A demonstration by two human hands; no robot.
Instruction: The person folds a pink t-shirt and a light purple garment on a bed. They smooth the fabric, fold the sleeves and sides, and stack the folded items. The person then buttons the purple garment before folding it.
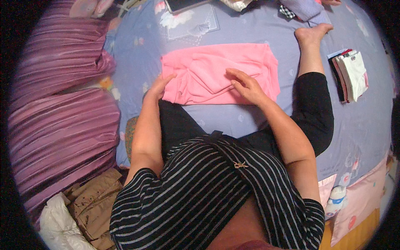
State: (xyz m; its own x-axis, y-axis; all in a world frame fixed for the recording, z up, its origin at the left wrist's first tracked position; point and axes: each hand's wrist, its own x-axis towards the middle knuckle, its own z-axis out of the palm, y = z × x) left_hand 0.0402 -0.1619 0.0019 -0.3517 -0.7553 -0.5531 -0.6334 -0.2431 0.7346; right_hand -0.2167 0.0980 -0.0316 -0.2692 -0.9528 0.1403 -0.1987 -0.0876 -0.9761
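Observation:
A pink knit garment [218, 72] lies folded into a rough rectangle before me, with loose creases across its middle. At its left edge is my left hand [161, 86], the thumb over the cloth and the fingers partly hidden beyond the edge. My right hand [248, 87] rests over the right half, palm down, fingers a little apart and bent, holding nothing. Underneath the garment is a blue-violet patterned bed sheet [240, 117].
A stack of folded clothes [351, 75] sits beyond my outstretched leg [314, 100] on the right. Purple pleated fabric [65, 118] hangs at left. A dark flat object [184, 4] and crumpled clothes [304, 11] lie at the far side. Near right is a white plush toy [336, 200].

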